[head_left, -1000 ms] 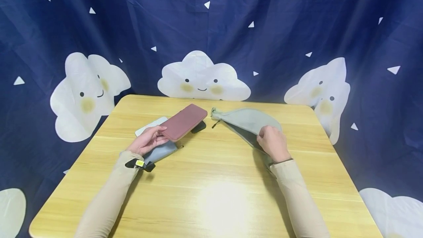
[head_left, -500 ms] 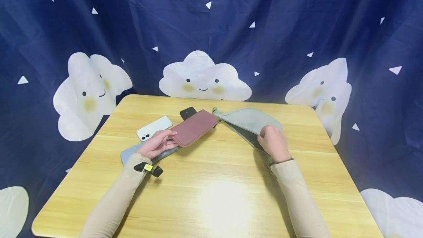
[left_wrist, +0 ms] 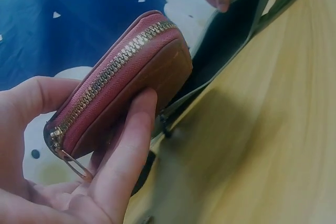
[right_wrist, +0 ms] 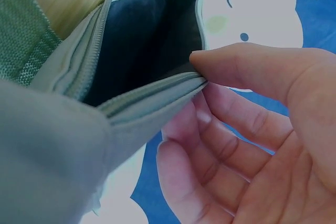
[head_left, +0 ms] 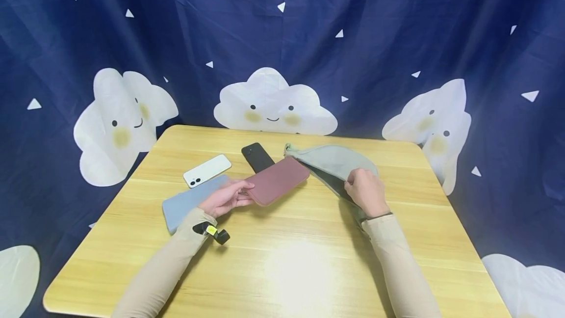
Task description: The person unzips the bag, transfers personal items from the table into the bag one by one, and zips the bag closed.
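Between thumb and fingers my left hand grips a dark pink zip wallet, lifted off the table and tilted. Its brass zip is closed in the left wrist view. The wallet's far end is beside the mouth of a grey-green zip pouch, overlapping its left edge in the head view. With thumb and fingertips my right hand pinches the pouch's rim and holds the mouth wide. The right wrist view shows a dark lining and nothing visible inside; the bottom is in shadow.
Left of the pouch a black phone lies partly behind the wallet. A white phone and a light blue wallet lie further left, the blue one partly under my left hand. A dark blue cloud-print curtain hangs behind the wooden table.
My left hand has carried the pink wallet right and slightly nearer, up to the pouch, uncovering more of both phones and the blue wallet. My right hand keeps its hold on the pouch.
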`<state>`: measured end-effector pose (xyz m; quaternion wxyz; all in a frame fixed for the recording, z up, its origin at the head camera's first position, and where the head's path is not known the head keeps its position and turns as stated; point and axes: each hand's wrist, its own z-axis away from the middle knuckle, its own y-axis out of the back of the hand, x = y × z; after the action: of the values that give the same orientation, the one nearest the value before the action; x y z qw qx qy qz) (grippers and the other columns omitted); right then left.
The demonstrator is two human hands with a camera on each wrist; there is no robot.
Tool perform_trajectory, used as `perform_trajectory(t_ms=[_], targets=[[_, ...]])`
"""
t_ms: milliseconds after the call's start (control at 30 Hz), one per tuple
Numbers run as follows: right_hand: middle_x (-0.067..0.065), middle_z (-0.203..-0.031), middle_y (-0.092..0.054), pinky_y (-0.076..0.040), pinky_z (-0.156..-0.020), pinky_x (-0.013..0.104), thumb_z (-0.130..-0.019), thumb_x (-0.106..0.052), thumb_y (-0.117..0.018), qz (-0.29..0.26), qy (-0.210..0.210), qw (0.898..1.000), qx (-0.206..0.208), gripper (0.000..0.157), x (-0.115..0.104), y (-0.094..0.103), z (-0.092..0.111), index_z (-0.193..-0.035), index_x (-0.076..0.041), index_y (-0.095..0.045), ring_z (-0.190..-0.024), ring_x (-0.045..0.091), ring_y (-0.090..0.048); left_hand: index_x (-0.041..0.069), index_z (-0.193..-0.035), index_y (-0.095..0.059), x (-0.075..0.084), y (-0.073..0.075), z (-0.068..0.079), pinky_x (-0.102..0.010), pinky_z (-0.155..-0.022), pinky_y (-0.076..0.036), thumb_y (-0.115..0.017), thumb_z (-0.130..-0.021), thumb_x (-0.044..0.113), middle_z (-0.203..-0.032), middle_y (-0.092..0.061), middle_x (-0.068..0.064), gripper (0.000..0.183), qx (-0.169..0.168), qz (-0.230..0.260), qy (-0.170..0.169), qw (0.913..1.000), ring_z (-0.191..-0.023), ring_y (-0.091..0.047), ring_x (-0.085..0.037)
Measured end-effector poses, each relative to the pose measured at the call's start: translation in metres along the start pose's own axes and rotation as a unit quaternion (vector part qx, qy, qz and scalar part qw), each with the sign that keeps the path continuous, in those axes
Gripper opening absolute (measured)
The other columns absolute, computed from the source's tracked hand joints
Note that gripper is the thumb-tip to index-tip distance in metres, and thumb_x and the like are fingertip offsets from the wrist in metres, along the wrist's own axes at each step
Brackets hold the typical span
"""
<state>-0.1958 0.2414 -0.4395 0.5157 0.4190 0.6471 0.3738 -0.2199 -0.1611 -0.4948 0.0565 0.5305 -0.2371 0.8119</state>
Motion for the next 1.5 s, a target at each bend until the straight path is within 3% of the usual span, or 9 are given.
perform_trajectory(t_ms=[100, 233, 433, 700, 1033, 1367, 1500], targets=[[0.001, -0.066, -0.067, -0.041, -0.048, 0.032, -0.083, -0.011, -0.067, -0.001, -0.003, 1.000, -0.002, 0.023, 0.000, 0.000, 0.000, -0.061, -0.017, -0.065, -0.060, 0.021, -0.057, 0.004, -0.116, -0.068, -0.003, -0.006, -0.003, -0.036, -0.097, -0.062, -0.055, -0.104, 0.009, -0.103, -0.078, -0.006, 0.018, -0.010, 0.000, 0.004, 0.9999, -0.097, -0.077, -0.020], [0.001, -0.065, -0.066, -0.040, -0.048, 0.031, -0.084, -0.011, -0.067, -0.003, -0.005, 1.000, -0.006, 0.023, 0.001, 0.000, 0.000, -0.061, -0.016, -0.064, -0.059, 0.021, -0.057, -0.004, -0.130, -0.059, -0.005, -0.017, -0.005, -0.037, -0.099, -0.061, -0.057, -0.103, 0.010, -0.104, -0.079, -0.006, 0.031, -0.017, -0.007, 0.012, 0.9998, -0.099, -0.077, -0.019], [0.001, -0.065, -0.067, -0.041, -0.047, 0.031, -0.084, -0.010, -0.067, -0.005, -0.003, 1.000, -0.007, 0.022, 0.000, 0.000, 0.000, -0.062, -0.015, -0.066, -0.058, 0.020, -0.056, -0.004, -0.128, -0.062, -0.012, -0.028, -0.016, -0.037, -0.098, -0.062, -0.059, -0.102, 0.010, -0.105, -0.077, -0.008, 0.031, -0.014, -0.007, 0.023, 0.9996, -0.098, -0.077, -0.021], [0.002, -0.067, -0.068, -0.042, -0.048, 0.032, -0.084, -0.010, -0.068, -0.005, -0.004, 1.000, -0.006, 0.020, 0.000, 0.001, 0.001, -0.065, -0.014, -0.069, -0.060, 0.020, -0.058, -0.008, -0.141, -0.053, -0.018, -0.039, -0.026, -0.037, -0.101, -0.060, -0.057, -0.103, 0.012, -0.109, -0.076, -0.006, 0.043, -0.018, -0.005, 0.029, 0.9994, -0.101, -0.077, -0.020], [0.001, -0.061, -0.061, -0.038, -0.046, 0.031, -0.084, -0.008, -0.066, -0.008, 0.002, 1.000, -0.005, 0.026, -0.002, 0.001, 0.000, -0.059, -0.014, -0.062, -0.056, 0.019, -0.052, -0.006, -0.145, -0.050, -0.017, -0.048, -0.030, -0.040, -0.104, -0.058, -0.056, -0.103, 0.010, -0.115, -0.074, -0.007, 0.046, -0.026, 0.024, 0.020, 0.9992, -0.104, -0.076, -0.021], [0.000, -0.061, -0.062, -0.039, -0.047, 0.031, -0.084, -0.009, -0.068, 0.000, 0.007, 1.000, -0.007, 0.029, -0.003, -0.001, 0.000, -0.057, -0.016, -0.059, -0.057, 0.020, -0.054, -0.005, -0.148, -0.047, -0.020, -0.063, -0.036, -0.042, -0.107, -0.056, -0.057, -0.103, 0.011, -0.112, -0.076, -0.006, 0.048, -0.022, 0.049, 0.018, 0.9984, -0.105, -0.075, -0.018], [0.003, -0.067, -0.068, -0.044, -0.049, 0.033, -0.086, -0.010, -0.068, 0.001, 0.005, 1.000, -0.009, 0.023, -0.002, -0.001, -0.001, -0.063, -0.015, -0.065, -0.060, 0.021, -0.059, -0.004, -0.147, -0.049, -0.024, -0.072, -0.041, -0.041, -0.108, -0.056, -0.059, -0.102, 0.011, -0.115, -0.075, -0.008, 0.049, -0.019, 0.056, 0.013, 0.9982, -0.106, -0.074, -0.019]])
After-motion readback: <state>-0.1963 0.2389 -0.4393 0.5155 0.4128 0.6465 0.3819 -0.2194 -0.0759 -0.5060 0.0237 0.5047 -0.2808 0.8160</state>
